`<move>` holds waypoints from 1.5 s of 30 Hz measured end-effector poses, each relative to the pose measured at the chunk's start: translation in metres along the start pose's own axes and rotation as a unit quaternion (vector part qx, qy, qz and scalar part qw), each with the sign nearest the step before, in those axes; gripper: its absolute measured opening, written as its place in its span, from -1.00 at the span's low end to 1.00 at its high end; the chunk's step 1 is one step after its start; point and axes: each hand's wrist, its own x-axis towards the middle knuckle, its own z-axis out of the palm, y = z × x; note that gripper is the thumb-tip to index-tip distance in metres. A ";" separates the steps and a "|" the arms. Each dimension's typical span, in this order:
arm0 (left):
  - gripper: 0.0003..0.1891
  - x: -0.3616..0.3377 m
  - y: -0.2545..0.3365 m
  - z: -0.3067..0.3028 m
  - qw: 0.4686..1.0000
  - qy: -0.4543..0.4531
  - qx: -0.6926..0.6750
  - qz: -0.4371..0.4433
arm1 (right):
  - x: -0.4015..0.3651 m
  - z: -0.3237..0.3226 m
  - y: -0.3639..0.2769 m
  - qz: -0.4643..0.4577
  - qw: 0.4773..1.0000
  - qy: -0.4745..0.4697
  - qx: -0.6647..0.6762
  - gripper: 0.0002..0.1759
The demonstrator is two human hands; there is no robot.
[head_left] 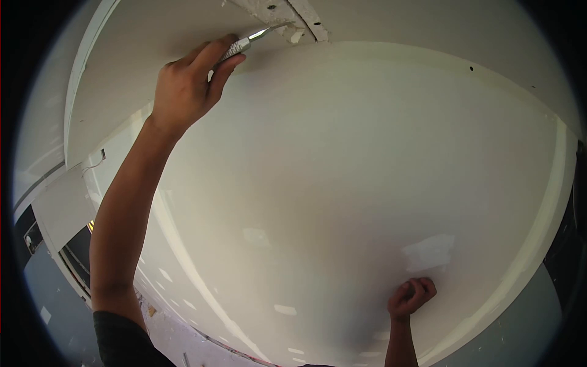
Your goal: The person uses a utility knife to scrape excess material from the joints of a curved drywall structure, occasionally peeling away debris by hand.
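One silver-handled knife [239,48] juts right from the gripping left hand [186,85], its blade [259,35] at the chipped ceiling [282,13]. Well apart, the right hand [413,297] is curled near the wall [342,153].

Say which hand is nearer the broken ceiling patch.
Left. The left hand is raised close to the broken ceiling patch, holding a tool pointed at it; the right hand is far below, by the wall.

I see dim, soft light, a grey shadow [361,309] beside the right hand [413,296], and the wall [306,159] behind bending toward black corners.
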 end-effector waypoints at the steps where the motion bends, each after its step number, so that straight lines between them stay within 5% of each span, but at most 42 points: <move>1: -0.73 0.000 0.000 0.001 1.000 0.006 0.001 0.001 | 0.000 0.000 0.000 -0.003 1.000 0.000 0.001 -0.84; 22: -0.77 -0.013 -0.014 0.021 0.986 -0.014 -0.152 -0.063 | 0.000 -0.002 -0.002 0.018 1.000 0.001 0.015 -0.84; 45: -0.74 0.003 0.005 0.000 0.998 -0.013 -0.046 -0.038 | 0.011 -0.002 -0.007 0.003 1.000 0.010 0.006 -0.86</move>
